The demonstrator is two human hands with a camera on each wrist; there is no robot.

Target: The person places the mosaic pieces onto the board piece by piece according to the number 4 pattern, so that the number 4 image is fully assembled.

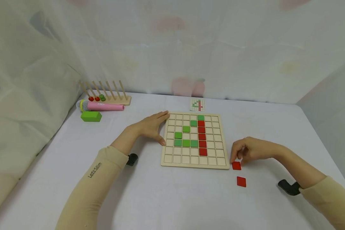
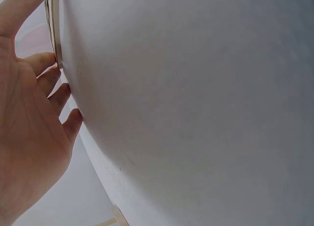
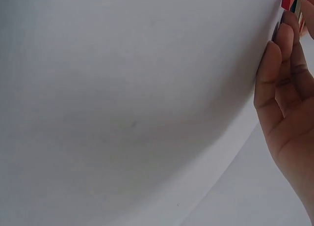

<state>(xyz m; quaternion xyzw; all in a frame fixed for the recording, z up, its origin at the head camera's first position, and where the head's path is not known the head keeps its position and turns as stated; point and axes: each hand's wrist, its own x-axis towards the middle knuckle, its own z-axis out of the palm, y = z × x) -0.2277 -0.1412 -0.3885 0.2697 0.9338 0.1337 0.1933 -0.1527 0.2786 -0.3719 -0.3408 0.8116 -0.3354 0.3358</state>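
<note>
A wooden grid board [image 1: 181, 157] lies flat on the white table, with green and red square tiles in its cells forming a "4"-like figure. My left hand [image 1: 150, 126] rests at its left edge, fingers spread, fingertips by the top corner and thumb lower down. In the left wrist view, the left hand [image 2: 34, 118] touches the board's edge. Just right of the board, my right hand [image 1: 254, 149] pinches a red square tile [image 1: 236, 166] at table level. A second red tile [image 1: 241, 181] lies nearer me. The right wrist view shows the right hand's [image 3: 289, 88] fingers bent at the tabletop.
Behind the board lies a small pattern card [image 1: 197, 104]. At the back left stand a wooden peg rack [image 1: 126, 101] with a few red and green beads, a pink toy microphone [image 1: 106, 106] and a green block [image 1: 91, 116]. A pale curtain [image 1: 172, 48] hangs behind the table.
</note>
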